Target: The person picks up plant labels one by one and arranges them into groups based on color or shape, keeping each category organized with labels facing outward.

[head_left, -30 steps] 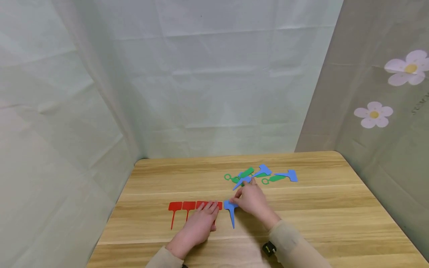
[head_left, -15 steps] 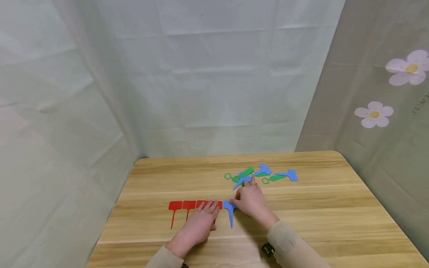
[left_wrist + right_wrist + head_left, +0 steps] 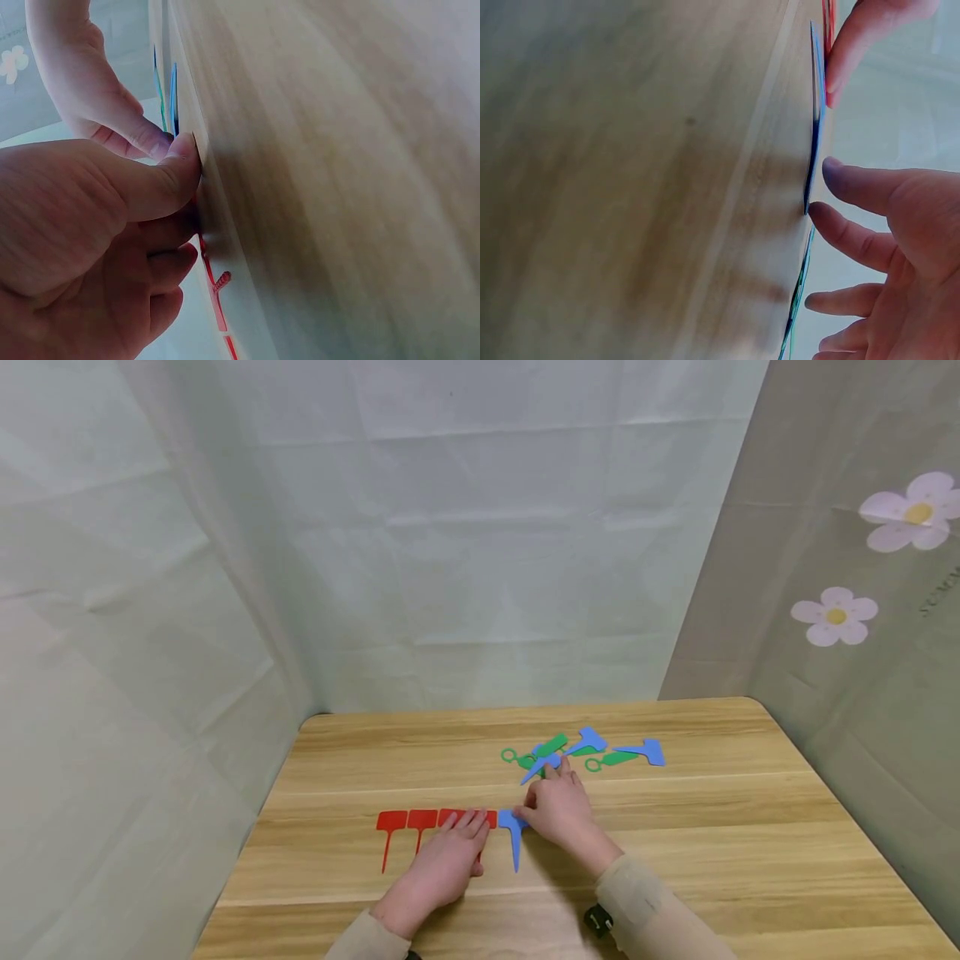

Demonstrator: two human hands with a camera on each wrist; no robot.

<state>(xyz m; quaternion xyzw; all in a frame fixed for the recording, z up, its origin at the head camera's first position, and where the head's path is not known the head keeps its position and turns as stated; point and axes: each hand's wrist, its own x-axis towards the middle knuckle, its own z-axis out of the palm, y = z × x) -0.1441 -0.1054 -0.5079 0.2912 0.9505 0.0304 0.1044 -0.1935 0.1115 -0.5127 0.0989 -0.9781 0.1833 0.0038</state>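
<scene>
Flat red T-shaped plant labels lie in a row on the table, stems toward me. My left hand rests on the right end of that row with its fingers extended, covering part of the labels there. Just right of the row lies a blue T-shaped plant label, its stem also toward me. My right hand touches the right side of its head. In the right wrist view, the thumb and index finger are apart at the end of the blue label, and the other fingers are spread.
Behind my right hand is a loose pile of blue labels and green ring-ended tags, some overlapping. The wooden table is enclosed by pale cloth at the back and sides.
The blue label has shifted slightly left toward the red row, and its stem tip has swung left. My right hand has moved slightly left with it; my left hand stays put.
</scene>
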